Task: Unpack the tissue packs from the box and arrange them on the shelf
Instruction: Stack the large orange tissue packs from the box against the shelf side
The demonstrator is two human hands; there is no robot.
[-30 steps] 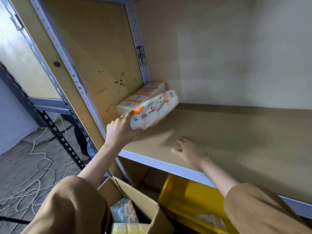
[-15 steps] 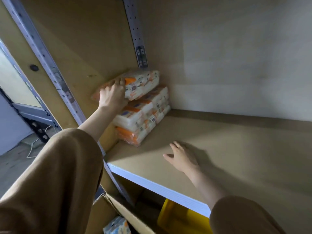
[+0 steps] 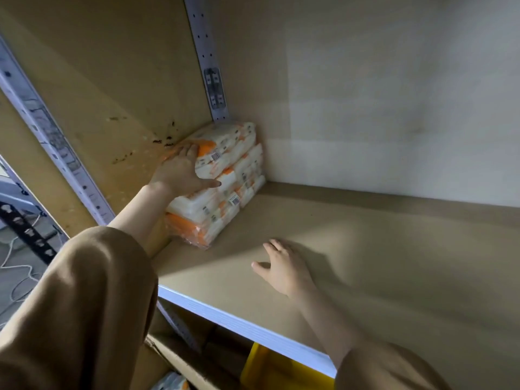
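Note:
A stack of white-and-orange tissue packs stands in the back left corner of the shelf board. My left hand holds the top tissue pack at its near end, fingers laid over it and thumb under its front edge; the pack lies on the stack. My right hand rests flat on the bare board, fingers spread, holding nothing. Below the shelf, the cardboard box shows one flap, with a corner of another pack inside it.
The shelf's wooden side panel and pale back wall close in the corner. A perforated metal upright runs up behind the stack. A yellow bin sits under the shelf. White cables lie on the floor at left.
My left hand carried the pack from mid-air onto the stack and lowered it flat there. The right hand stayed on the board. The view has moved closer.

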